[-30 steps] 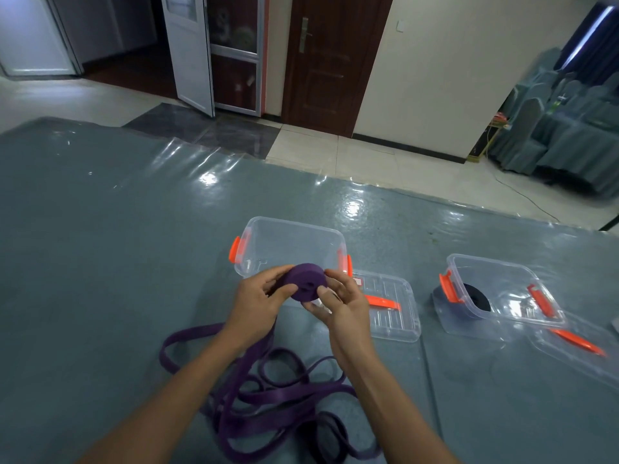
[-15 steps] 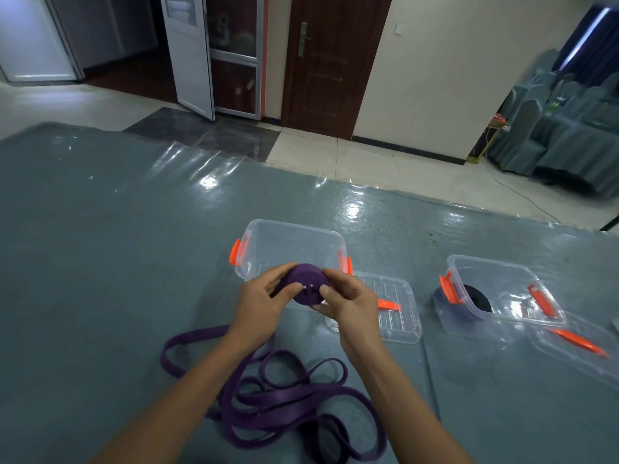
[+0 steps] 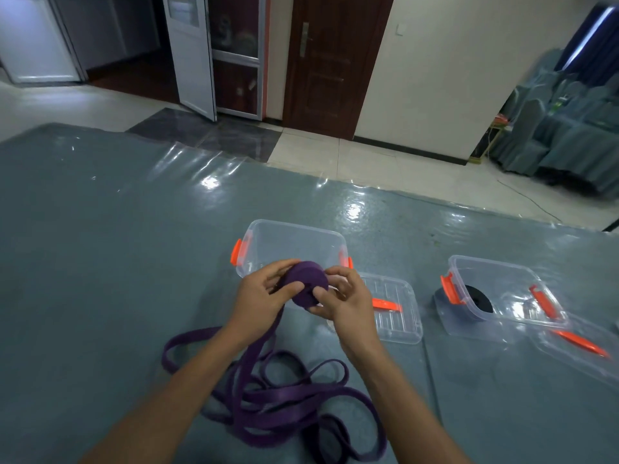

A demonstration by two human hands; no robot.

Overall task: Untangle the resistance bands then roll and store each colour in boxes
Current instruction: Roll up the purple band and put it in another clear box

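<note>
Turned slightly since the earlier frame, the purple band roll [image 3: 306, 284] is clasped between left hand [image 3: 263, 296] and right hand [image 3: 348, 304], near the clear box [image 3: 291, 242], so windings stay tight.

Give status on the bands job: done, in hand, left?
Done: a black roll sits in the right box. In hand: left hand and right hand grip the partly wound purple roll near the left box. Left: the loose purple band on the table needs winding, then boxing; both lids are off.
</note>
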